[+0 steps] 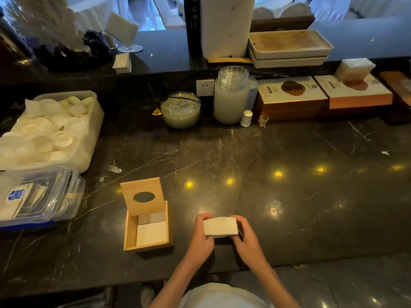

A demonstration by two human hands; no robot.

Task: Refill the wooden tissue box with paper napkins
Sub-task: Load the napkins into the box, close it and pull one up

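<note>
Napkins [220, 227], a thick white stack, sit clamped between my left hand [201, 236] and right hand [246, 237] above the dark marble counter [289, 174]. Just left stands the wooden tissue box [146, 227], lid [143, 196] tilted up, a few napkins inside.

The wooden tissue box [147, 227] sits on the dark marble counter [289, 174], its lid with an oval slot tilted up at the far side, white napkins lying inside. Just right of the box, a thick napkin stack [220, 226] is held above the counter.
</note>
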